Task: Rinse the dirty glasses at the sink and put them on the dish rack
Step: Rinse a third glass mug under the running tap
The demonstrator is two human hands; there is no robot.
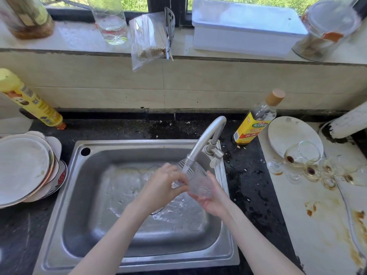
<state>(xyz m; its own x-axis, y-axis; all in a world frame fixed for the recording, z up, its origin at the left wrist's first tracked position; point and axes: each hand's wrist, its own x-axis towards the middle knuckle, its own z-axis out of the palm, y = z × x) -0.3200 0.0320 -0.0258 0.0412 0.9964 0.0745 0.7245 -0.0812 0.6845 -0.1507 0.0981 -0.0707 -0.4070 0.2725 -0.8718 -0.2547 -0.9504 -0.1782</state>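
Note:
A clear glass [199, 183] is held under the faucet [206, 139] over the steel sink [79, 195], with water running over it. My right hand [211, 197] cups the glass from below and behind. My left hand [164, 185] grips its rim, fingers at the opening. Several dirty glasses [309, 167] with brown dregs lie tipped on the white counter at the right, next to a white plate [288, 133]. No dish rack is in view.
A stack of plates [23, 167] sits left of the sink. A yellow-labelled bottle [256, 122] stands behind the faucet and a yellow bottle [29, 100] at the far left. Jars, a white box [244, 30] and a skewer bag line the windowsill. Brown stains mark the right counter.

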